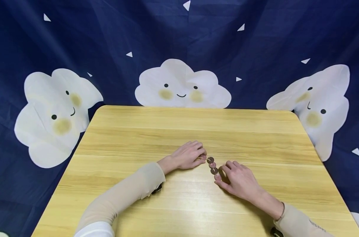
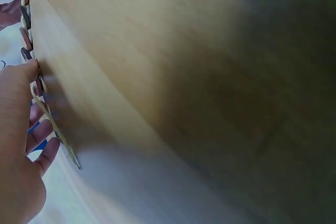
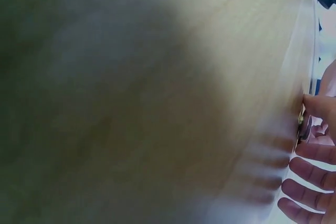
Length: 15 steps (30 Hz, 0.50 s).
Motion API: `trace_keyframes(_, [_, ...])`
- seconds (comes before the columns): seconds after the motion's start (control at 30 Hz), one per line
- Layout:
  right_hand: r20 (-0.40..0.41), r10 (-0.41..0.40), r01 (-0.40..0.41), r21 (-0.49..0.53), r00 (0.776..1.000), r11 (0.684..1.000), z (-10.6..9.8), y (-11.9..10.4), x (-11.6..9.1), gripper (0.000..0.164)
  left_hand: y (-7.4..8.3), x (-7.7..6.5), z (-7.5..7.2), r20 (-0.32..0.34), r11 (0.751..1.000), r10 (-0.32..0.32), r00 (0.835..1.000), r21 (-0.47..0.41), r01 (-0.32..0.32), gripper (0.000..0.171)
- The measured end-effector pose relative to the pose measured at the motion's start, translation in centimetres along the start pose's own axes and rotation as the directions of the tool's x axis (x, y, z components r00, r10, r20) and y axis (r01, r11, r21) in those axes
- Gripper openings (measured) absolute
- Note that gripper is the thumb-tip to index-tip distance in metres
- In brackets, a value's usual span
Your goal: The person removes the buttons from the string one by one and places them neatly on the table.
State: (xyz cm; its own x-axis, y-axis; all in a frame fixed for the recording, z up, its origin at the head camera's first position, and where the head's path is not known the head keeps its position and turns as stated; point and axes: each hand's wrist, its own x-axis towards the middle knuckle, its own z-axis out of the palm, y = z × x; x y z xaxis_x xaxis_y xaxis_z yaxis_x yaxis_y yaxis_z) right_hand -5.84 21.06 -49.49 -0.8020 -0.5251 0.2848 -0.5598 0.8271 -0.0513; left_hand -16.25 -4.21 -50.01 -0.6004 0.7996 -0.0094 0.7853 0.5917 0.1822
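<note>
A short row of round buttons, by turns dark brown and reddish, lies on the wooden table, strung on a pale cord. My left hand pinches the reddish button at the far end of the row between thumb and fingers. From under that hand a loose end of the cord sticks out in the left wrist view. At the near end, my right hand holds the last reddish button between thumb and forefinger. Its other fingers are spread apart in the right wrist view.
The light wooden table reaches out around both hands. Behind it and at both sides hangs a dark blue curtain with white smiling clouds.
</note>
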Motion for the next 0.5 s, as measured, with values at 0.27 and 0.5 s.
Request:
trace_keyframes(0.27, [-0.044,0.003,-0.002,0.028,0.999,1.0,0.04,0.28,0.44,0.029,-0.14,-0.19,-0.03,-0.014,1.0,0.001,1.0,-0.021,-0.002,0.034])
trace_keyframes(0.5, [-0.028,0.033,-0.031,0.061,0.999,0.998,0.07,0.86,0.77,0.026,-0.31,-0.6,0.15,-0.025,0.999,-0.015,1.0,-0.037,0.014,0.032])
